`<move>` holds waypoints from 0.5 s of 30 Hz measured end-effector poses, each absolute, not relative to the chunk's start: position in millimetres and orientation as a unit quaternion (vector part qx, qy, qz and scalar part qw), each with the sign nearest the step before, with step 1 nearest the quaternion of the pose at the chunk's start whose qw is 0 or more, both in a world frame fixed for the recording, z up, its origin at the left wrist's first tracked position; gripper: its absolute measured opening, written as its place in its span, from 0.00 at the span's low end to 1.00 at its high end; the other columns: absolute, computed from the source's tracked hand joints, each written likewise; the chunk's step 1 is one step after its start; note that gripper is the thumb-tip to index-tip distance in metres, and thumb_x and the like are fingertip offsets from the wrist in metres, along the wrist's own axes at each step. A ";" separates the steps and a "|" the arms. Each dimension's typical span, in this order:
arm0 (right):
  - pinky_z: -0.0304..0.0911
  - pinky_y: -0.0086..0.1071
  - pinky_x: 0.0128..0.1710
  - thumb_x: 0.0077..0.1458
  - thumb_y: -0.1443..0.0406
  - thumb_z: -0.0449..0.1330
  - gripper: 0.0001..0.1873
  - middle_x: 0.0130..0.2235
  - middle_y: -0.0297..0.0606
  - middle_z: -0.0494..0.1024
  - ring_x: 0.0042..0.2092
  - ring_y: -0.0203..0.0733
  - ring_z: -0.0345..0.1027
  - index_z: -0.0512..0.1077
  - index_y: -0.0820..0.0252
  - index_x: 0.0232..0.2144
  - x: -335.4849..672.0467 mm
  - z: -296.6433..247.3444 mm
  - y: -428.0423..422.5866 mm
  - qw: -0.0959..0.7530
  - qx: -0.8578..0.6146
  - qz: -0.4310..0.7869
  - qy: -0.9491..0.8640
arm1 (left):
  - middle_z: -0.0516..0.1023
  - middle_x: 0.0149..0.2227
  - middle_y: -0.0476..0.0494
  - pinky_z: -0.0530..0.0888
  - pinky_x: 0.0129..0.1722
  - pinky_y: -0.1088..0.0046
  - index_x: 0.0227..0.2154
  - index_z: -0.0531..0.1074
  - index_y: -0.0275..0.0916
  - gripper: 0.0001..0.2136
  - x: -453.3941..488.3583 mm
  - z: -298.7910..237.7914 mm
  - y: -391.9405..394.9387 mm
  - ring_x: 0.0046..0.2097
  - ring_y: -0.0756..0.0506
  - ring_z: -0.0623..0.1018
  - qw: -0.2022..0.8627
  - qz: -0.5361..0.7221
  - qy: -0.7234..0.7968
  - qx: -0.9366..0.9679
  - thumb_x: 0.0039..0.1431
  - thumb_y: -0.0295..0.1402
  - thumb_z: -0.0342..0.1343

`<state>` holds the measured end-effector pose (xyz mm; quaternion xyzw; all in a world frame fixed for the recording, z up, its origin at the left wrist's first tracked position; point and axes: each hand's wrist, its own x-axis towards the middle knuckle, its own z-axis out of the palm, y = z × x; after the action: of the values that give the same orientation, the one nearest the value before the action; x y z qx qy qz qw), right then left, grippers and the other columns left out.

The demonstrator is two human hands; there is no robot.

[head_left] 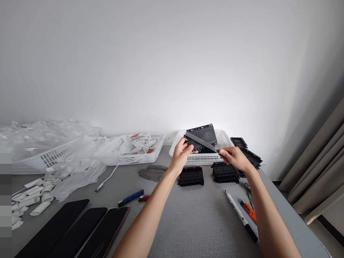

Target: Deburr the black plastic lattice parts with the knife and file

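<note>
My left hand (180,154) grips the lower left corner of a flat black plastic panel (202,135) and holds it tilted up above a white basket (200,157). My right hand (233,156) pinches the right end of a thin grey strip (200,141) that lies slantwise across the panel's front, its left end at my left fingers. Two stacks of similar black panels (190,176) (225,172) lie on the grey table just below my hands.
More black panels (248,152) lie right of the basket. A white marker (240,216) and an orange cutter (248,210) lie near my right forearm. At left: another white basket with cables (134,147), clear plastic bags (67,157), white tubes (32,199), three dark phones (80,229), a blue pen (130,197).
</note>
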<state>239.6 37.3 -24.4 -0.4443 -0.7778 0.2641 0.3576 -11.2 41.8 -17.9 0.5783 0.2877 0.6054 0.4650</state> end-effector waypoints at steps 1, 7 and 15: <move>0.53 0.31 0.26 0.62 0.41 0.49 0.30 0.20 0.31 0.67 0.23 0.35 0.59 0.65 0.59 0.22 239.5 -25.2 38.1 0.352 -0.448 0.261 -0.779 | 0.77 0.49 0.40 0.80 0.44 0.64 0.53 0.68 0.39 0.24 -11.2 -16.4 40.4 0.45 0.45 0.77 0.470 0.598 0.284 0.584 0.54 0.40 0.64; 0.49 0.31 0.25 0.63 0.41 0.48 0.31 0.20 0.30 0.63 0.23 0.35 0.55 0.61 0.58 0.20 241.5 -26.3 40.7 0.345 -0.449 0.226 -0.793 | 0.78 0.48 0.39 0.81 0.44 0.62 0.55 0.68 0.38 0.26 -11.1 -13.4 36.1 0.46 0.42 0.78 0.478 0.592 0.285 0.583 0.54 0.39 0.64; 0.46 0.31 0.25 0.62 0.42 0.50 0.30 0.20 0.29 0.58 0.23 0.34 0.50 0.59 0.57 0.20 261.6 -26.4 39.9 0.334 -0.438 0.228 -0.803 | 0.79 0.44 0.41 0.81 0.41 0.64 0.54 0.69 0.37 0.26 -12.8 -14.8 38.0 0.40 0.46 0.77 0.466 0.587 0.305 0.587 0.54 0.40 0.64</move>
<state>261.6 39.9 -26.4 -0.4381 -0.8027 0.2283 0.3341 -12.8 38.0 -14.8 0.5871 0.3049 0.5872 0.4664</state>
